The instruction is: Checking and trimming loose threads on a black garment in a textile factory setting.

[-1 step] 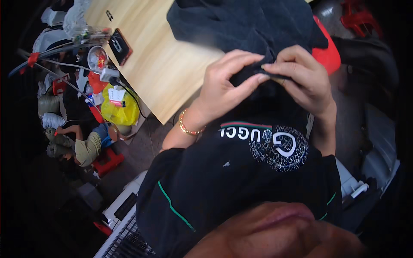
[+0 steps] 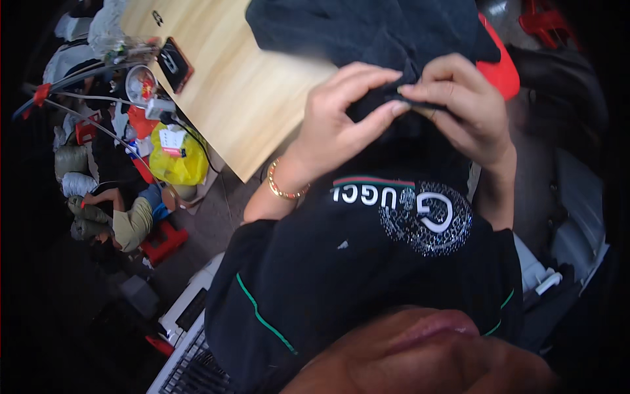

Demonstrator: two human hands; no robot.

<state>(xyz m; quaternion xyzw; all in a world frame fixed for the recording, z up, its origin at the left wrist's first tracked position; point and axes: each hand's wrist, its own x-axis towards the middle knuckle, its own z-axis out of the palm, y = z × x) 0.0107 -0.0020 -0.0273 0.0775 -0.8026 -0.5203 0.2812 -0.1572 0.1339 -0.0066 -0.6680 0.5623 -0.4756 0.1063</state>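
Note:
A dark, nearly black piece of cloth [image 2: 367,33] lies bunched over the far part of the table and hangs toward me. My left hand [image 2: 338,111], with a gold bracelet at the wrist, pinches a fold of it between thumb and fingers. Right beside it, my right hand [image 2: 467,108] grips the same fold, thumb and forefinger meeting close to the left fingertips. The gathered edge runs between the two hands, just off the near side of the table. Whether anything small sits in the fold is hidden by my fingers.
The pale wooden table [image 2: 216,65] carries a dark phone [image 2: 175,64] at its left edge. Cables, a white plug [image 2: 159,108], a clear cup [image 2: 140,84] and a yellow bag [image 2: 177,157] crowd that side. Another person [image 2: 134,223] is at lower left, by a red stool [image 2: 164,243].
The whole view has shifted slightly, so the table and surroundings sit a little higher and farther left. Both hands keep their pinch on the cloth.

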